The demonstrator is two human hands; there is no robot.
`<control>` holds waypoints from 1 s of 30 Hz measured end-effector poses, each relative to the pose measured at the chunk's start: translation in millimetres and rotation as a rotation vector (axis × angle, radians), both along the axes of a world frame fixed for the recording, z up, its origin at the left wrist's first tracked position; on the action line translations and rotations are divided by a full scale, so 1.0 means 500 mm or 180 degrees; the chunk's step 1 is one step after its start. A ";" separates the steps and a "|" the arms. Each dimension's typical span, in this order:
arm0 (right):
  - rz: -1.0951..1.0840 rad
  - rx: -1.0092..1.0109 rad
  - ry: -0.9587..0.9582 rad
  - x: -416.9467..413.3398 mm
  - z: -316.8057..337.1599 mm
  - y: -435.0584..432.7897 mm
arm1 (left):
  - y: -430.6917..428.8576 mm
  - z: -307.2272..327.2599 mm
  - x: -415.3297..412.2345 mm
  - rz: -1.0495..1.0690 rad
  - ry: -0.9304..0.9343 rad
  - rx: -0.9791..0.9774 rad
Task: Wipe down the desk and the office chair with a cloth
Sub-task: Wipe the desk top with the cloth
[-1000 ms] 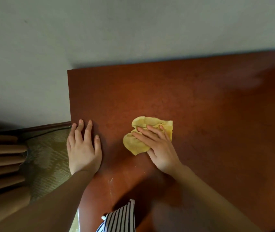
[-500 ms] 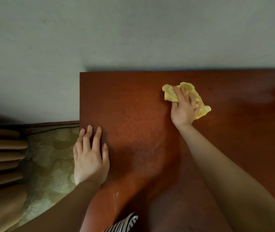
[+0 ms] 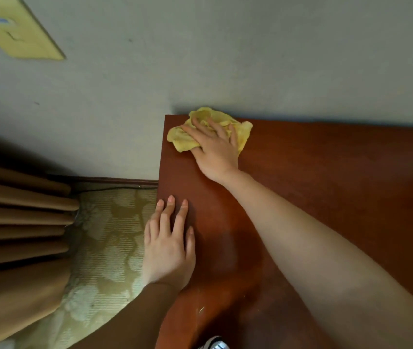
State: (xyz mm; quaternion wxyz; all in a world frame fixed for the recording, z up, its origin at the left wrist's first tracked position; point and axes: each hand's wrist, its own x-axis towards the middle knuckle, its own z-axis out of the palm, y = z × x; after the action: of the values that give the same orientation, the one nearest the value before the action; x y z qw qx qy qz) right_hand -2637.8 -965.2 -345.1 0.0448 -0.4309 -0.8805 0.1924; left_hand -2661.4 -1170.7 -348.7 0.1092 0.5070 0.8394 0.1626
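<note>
While pressing the crumpled yellow cloth onto the far left corner of the reddish-brown desk, right beside the wall, with the right hand, fingers spread over it, resting the left hand flat on the desk's left edge, fingers straight and slightly apart, palm partly overhanging the patterned carpet
</note>
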 end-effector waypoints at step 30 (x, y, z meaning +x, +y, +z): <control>-0.0171 0.0361 -0.0101 0.158 -0.011 0.112 | -0.002 0.007 -0.009 0.0025 -0.0134 -0.0093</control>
State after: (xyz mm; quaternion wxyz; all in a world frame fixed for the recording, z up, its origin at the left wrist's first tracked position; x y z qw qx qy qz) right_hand -2558.6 -909.0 -350.6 0.0604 -0.4542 -0.8787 0.1340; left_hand -2665.7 -1171.9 -345.2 0.1335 0.4985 0.8412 0.1613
